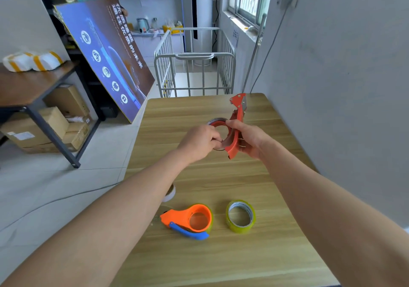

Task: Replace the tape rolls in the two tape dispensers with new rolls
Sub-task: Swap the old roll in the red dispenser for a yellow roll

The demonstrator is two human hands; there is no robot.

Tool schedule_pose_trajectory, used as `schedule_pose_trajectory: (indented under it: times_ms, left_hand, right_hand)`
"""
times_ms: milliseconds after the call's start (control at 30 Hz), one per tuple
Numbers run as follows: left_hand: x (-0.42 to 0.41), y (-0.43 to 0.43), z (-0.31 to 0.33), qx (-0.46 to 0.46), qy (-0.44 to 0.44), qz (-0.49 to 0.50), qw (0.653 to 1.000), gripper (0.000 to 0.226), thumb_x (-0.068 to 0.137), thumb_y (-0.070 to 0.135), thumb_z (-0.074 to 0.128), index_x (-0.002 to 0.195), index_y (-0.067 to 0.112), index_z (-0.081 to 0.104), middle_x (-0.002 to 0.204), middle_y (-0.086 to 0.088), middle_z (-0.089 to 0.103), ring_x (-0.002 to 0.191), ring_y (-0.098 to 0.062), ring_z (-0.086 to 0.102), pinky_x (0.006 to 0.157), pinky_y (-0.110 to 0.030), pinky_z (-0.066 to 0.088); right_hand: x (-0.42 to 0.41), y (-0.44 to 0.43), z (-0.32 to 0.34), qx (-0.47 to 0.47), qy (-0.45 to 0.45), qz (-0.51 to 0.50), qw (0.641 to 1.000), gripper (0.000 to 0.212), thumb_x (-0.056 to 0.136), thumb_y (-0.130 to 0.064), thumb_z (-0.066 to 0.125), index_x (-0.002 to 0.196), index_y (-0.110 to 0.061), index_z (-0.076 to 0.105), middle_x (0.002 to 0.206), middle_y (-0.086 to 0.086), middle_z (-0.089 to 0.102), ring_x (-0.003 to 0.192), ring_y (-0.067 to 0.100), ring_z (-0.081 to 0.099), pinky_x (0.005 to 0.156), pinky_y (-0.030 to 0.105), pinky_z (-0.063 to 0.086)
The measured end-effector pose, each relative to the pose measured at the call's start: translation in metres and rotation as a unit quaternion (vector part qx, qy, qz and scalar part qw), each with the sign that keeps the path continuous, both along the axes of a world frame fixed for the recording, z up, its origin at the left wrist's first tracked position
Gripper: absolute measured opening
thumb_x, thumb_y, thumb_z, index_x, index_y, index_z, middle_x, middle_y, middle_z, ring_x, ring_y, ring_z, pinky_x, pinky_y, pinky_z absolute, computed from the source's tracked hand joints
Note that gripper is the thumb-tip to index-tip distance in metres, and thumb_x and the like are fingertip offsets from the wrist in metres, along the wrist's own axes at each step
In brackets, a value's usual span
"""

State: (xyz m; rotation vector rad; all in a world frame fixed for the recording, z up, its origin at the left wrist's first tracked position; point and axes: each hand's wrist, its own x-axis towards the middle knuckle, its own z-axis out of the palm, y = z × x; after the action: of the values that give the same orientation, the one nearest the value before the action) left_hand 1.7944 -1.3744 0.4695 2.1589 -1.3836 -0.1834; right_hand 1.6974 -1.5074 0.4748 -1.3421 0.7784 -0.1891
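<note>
Up over the middle of the wooden desk, both hands are busy with a red tape dispenser. The right hand has its fingers clenched around the dispenser's body, holding it off the desk with the cutter end pointing to twelve o'clock. The left hand, at nine o'clock of the dispenser, pinches the rim of the tape roll seated in its ring. Near the desk's six o'clock edge lies an orange dispenser with a blue handle, flat on its side. Just beside it, at its three o'clock and not touching, lies a yellowish roll of tape. A whitish roll peeks out from behind the left forearm.
</note>
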Motion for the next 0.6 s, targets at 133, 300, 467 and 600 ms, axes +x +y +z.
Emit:
schedule_pose_trajectory:
  times_ms: [133,300,467,600]
  left_hand:
    - [0.002,0.008,-0.001,-0.020,0.053,0.038,0.998,0.006,0.074,0.023,0.069,0.076,0.023,0.074,0.074,0.009,0.068,0.074,-0.015,0.059,0.069,-0.029,0.043]
    - [0.002,0.017,-0.001,-0.032,0.082,0.066,0.994,0.006,0.074,0.022,0.069,0.072,0.026,0.072,0.065,0.017,0.061,0.063,-0.002,0.053,0.057,-0.022,0.037]
    - [-0.003,0.021,-0.002,-0.027,0.086,0.068,0.994,0.008,0.079,0.015,0.063,0.076,0.021,0.069,0.065,0.009,0.056,0.059,-0.009,0.048,0.055,-0.025,0.036]
    - [0.000,0.022,0.003,-0.100,0.140,0.130,0.977,0.009,0.082,0.013,0.064,0.088,0.012,0.070,0.073,0.006,0.059,0.062,-0.003,0.050,0.058,-0.021,0.039]
  right_hand:
    - [0.001,0.006,0.005,-0.022,-0.011,0.009,1.000,0.030,0.073,-0.033,0.075,0.088,-0.010,0.063,0.072,0.003,0.065,0.061,0.015,0.061,0.055,0.025,0.049]
    - [-0.002,0.014,0.005,0.003,-0.038,0.032,0.999,0.022,0.077,-0.026,0.073,0.086,-0.009,0.062,0.072,0.005,0.063,0.061,0.017,0.061,0.056,0.027,0.051]
    - [0.002,0.027,0.002,-0.026,-0.049,0.026,0.998,0.015,0.078,-0.023,0.072,0.080,-0.010,0.065,0.076,0.008,0.067,0.068,0.021,0.063,0.062,0.030,0.053]
    - [0.005,0.024,-0.008,-0.149,-0.011,0.000,0.989,0.043,0.070,-0.027,0.080,0.100,0.000,0.064,0.100,0.016,0.070,0.085,0.027,0.067,0.078,0.038,0.057]
